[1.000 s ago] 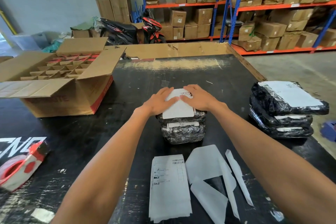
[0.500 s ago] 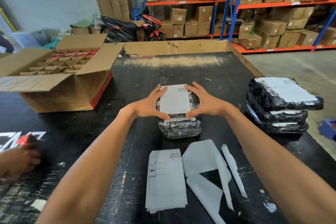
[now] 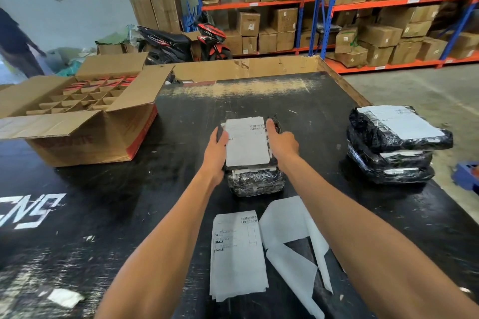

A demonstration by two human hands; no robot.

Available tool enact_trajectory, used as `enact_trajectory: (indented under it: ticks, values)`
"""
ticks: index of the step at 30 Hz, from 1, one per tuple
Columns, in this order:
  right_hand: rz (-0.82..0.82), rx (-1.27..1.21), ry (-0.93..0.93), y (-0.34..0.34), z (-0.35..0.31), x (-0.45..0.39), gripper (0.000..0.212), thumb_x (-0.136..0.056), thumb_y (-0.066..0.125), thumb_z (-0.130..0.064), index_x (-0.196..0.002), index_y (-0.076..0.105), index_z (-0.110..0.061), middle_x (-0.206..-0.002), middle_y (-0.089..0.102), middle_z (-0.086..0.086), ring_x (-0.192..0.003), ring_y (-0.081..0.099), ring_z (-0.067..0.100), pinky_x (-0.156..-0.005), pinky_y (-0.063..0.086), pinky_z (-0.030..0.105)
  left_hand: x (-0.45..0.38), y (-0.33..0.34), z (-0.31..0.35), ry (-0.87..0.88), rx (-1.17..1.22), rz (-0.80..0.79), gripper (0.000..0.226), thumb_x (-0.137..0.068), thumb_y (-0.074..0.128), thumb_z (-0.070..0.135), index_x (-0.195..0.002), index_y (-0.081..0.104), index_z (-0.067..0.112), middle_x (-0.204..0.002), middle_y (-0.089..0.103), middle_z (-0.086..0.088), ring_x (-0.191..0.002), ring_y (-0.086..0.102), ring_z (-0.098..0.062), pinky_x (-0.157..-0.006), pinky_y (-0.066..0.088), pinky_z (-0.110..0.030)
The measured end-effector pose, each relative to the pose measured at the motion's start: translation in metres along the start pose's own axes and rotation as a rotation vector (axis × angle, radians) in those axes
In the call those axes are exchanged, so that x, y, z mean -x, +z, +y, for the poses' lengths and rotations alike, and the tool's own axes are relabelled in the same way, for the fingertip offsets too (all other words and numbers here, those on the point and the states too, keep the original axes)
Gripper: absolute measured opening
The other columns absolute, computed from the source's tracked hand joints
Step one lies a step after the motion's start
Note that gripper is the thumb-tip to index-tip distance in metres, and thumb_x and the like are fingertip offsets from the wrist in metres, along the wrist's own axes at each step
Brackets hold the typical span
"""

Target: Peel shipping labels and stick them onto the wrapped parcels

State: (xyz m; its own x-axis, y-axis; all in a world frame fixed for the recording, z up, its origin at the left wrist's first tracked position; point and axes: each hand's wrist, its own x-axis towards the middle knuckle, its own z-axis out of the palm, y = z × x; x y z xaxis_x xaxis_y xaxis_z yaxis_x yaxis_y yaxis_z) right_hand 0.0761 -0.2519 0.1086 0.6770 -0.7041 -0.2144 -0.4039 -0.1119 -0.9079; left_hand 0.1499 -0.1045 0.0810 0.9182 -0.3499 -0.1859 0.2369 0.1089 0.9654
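Between left hand (image 3: 215,149) and right hand (image 3: 281,141): labelled parcel (image 3: 255,179), gripped at both sides, fingers curled round its edges. Behind loose label stack (image 3: 237,254); left of finished parcel pile (image 3: 391,145).

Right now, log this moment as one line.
left hand: grips parcel side | right hand: grips parcel side | parcel: label on top | label stack: near edge

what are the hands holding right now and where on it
Both hands grip the top wrapped parcel by its sides: left hand on its left edge, right hand on its right.
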Motion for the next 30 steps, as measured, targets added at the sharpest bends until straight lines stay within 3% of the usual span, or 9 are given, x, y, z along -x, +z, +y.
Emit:
enact_trajectory:
  ticks: [4,8,11,14,16,19,23,26,30]
  values:
    - [0.026,-0.21,-0.128,-0.005,0.022,0.007,0.067,-0.09,0.046,-0.072,-0.124,0.057,-0.015,-0.113,0.066,0.002,-0.109,0.062,0.025,-0.095,0.051,0.045,0.016,0.006,0.01,0.167,0.114,-0.05,0.056,-0.1,0.059,0.022,-0.149,0.036,0.034,-0.124,0.057,0.027,-0.118,0.063,-0.016,-0.098,0.053,-0.049]
    - [-0.028,-0.423,-0.042,-0.017,0.029,0.009,0.063,-0.091,0.047,-0.071,-0.115,0.061,-0.015,-0.107,0.072,0.0,-0.097,0.068,0.022,-0.083,0.055,0.039,0.024,0.01,0.013,0.408,-0.075,-0.111,0.035,-0.104,0.047,0.036,-0.138,0.05,0.031,-0.133,0.066,0.004,-0.118,0.065,-0.02,-0.102,0.049,-0.049]
    - [-0.076,-0.514,0.08,-0.038,0.03,0.007,0.053,-0.097,0.049,-0.06,-0.099,0.069,-0.01,-0.089,0.077,0.004,-0.079,0.073,0.026,-0.066,0.059,0.038,0.027,0.019,-0.003,0.277,-0.164,-0.19,0.039,-0.106,0.035,0.046,-0.136,0.055,0.031,-0.123,0.07,0.006,-0.12,0.063,-0.019,-0.105,0.047,-0.043]
    - [-0.113,-0.478,0.124,-0.076,0.04,0.011,0.048,-0.096,0.05,-0.06,-0.095,0.069,-0.016,-0.085,0.075,0.002,-0.075,0.072,0.024,-0.073,0.059,0.04,0.019,0.026,-0.023,0.312,-0.661,-0.213,0.033,-0.104,0.043,0.021,-0.134,0.056,0.025,-0.125,0.068,0.007,-0.118,0.063,-0.018,-0.103,0.05,-0.042]
    - [-0.125,-0.412,0.12,-0.105,0.056,0.013,0.049,-0.094,0.051,-0.064,-0.106,0.068,-0.021,-0.091,0.071,0.0,-0.085,0.067,0.025,-0.086,0.053,0.043,0.023,0.036,-0.027,0.413,-0.962,-0.253,0.036,-0.103,0.032,0.026,-0.13,0.055,0.019,-0.127,0.062,0.003,-0.115,0.059,-0.021,-0.1,0.047,-0.04]
    - [-0.126,-0.327,0.126,-0.148,0.093,0.022,0.056,-0.092,0.053,-0.066,-0.123,0.063,-0.021,-0.106,0.065,-0.005,-0.099,0.059,0.021,-0.091,0.043,0.039,0.031,0.048,-0.043,0.634,-1.438,-0.291,0.058,-0.102,0.018,0.043,-0.153,0.034,0.02,-0.155,0.04,-0.009,-0.143,0.036,-0.029,-0.119,0.027,-0.045]
    - [-0.106,-0.305,0.145,-0.21,0.144,0.042,0.031,-0.097,0.053,-0.054,-0.088,0.065,-0.026,-0.08,0.069,-0.011,-0.071,0.064,0.007,-0.054,0.045,0.024,0.029,0.048,-0.051,0.587,-1.56,-0.208,0.06,-0.103,0.02,0.055,-0.158,0.019,0.03,-0.165,0.021,-0.003,-0.153,0.014,-0.022,-0.125,0.009,-0.044]
    - [-0.029,-0.294,0.169,-0.255,0.174,0.043,0.031,-0.096,0.056,-0.052,-0.09,0.067,-0.024,-0.082,0.069,-0.01,-0.075,0.063,0.01,-0.061,0.045,0.029,0.031,0.055,-0.049,0.535,-1.613,-0.192,0.059,-0.103,0.019,0.056,-0.158,0.015,0.036,-0.167,0.016,0.001,-0.154,0.011,-0.019,-0.124,0.006,-0.048]
    - [0.068,-0.287,0.198,-0.293,0.2,0.031,0.055,-0.091,0.062,-0.056,-0.105,0.07,-0.004,-0.097,0.077,0.011,-0.08,0.071,0.027,-0.07,0.055,0.035,0.042,0.067,-0.05,0.335,-1.659,-0.09,0.054,-0.104,0.017,0.055,-0.156,0.008,0.046,-0.168,0.001,0.008,-0.155,-0.002,-0.021,-0.119,-0.003,-0.06]
